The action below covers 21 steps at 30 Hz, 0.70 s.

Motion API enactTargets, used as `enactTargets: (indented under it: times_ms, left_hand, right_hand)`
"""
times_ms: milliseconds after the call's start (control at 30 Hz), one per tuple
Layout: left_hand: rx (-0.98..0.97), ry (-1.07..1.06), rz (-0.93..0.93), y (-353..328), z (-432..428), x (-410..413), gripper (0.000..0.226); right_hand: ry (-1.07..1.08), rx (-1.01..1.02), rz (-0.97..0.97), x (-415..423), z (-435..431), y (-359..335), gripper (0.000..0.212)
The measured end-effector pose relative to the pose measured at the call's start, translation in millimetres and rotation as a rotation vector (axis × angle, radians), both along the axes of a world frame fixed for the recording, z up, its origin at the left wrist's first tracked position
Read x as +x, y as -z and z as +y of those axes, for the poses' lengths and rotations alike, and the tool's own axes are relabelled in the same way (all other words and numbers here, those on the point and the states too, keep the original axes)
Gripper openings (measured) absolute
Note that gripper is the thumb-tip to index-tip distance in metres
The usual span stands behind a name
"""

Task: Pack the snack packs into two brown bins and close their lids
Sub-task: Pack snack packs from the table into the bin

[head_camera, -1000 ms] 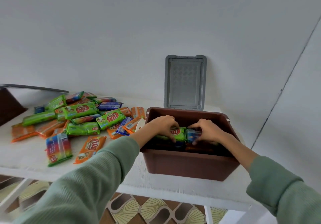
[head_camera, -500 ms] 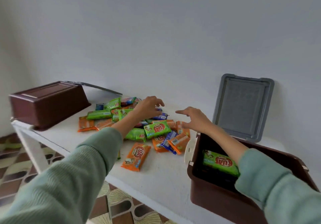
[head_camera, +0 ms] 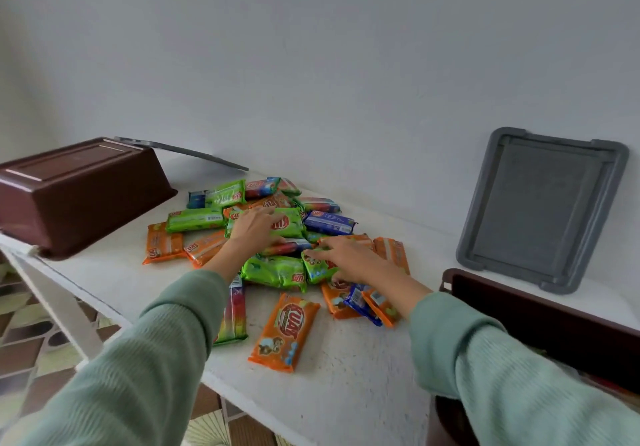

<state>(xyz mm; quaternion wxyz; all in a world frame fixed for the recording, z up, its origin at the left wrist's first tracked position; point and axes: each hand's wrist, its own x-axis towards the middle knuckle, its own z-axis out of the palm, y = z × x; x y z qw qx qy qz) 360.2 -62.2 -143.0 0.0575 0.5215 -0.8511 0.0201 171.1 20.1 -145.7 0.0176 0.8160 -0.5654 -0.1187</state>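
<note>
Where the left hand lies: the left hand (head_camera: pixel 254 229) rests with straight, spread fingers on a large green foil snack pack (head_camera: pixel 289 226) at the far side of the heap. It is released, pressing rather than grasping.
Right hand: the right hand (head_camera: pixel 349 258) reaches over a small green crinkled snack pack (head_camera: pixel 313 267), just nearer the person than the left hand. Its fingertips touch the pack, but I cannot tell whether the thumb has closed beneath it.
Heap: a loose heap of green, orange and blue foil snack packs (head_camera: pixel 329 222) spreads around and beyond both hands on the white speckled table (head_camera: pixel 346 383). An orange foil pack (head_camera: pixel 284 331) lies apart, nearer the person than either hand.
Open bin: the open brown plastic bin (head_camera: pixel 526 310) stands right of the right hand and nearer the person, just beside the right sleeve, which hides most of its inside.
Upturned bin: another brown plastic bin (head_camera: pixel 79 189) lies bottom-up well left of the left hand, with a flat grey lid (head_camera: pixel 183 151) behind it.
Leaning lid: a grey rectangular plastic lid (head_camera: pixel 543 210) is propped against the wall, right of and beyond the right hand.
Long axis: the large green pack runs crosswise under the left fingers. The small pack's axis is partly covered.
Coming move: each load probably travels rightward and back toward the person. The right hand is nearer the open bin (the left would have to cross over the right forearm).
Progress: early, I judge, with most packs on the table and both lids off.
</note>
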Motion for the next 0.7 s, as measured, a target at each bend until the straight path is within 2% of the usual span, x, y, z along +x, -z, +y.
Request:
enactTargets:
  times_ms: [267,400,567,700]
  left_hand:
    - [-0.056,-0.1,-0.077,-6,-11,-7,0.075]
    - [-0.134,-0.098,-0.1,-6,-11,-9,0.073]
    - [-0.127,-0.152,-0.003,-10,-3,-8,0.072]
    - [-0.146,-0.162,0.119,-20,4,-4,0.081]
  right_hand:
    - [0.028,-0.002,-0.052,-2,1,4,0.08]
    - [0.028,-0.011,-0.025,-1,0,1,0.077]
    - [0.015,-0.108,0.012,-3,4,-2,0.073]
    - [0.102,-0.228,-0.112,-14,11,-23,0.074]
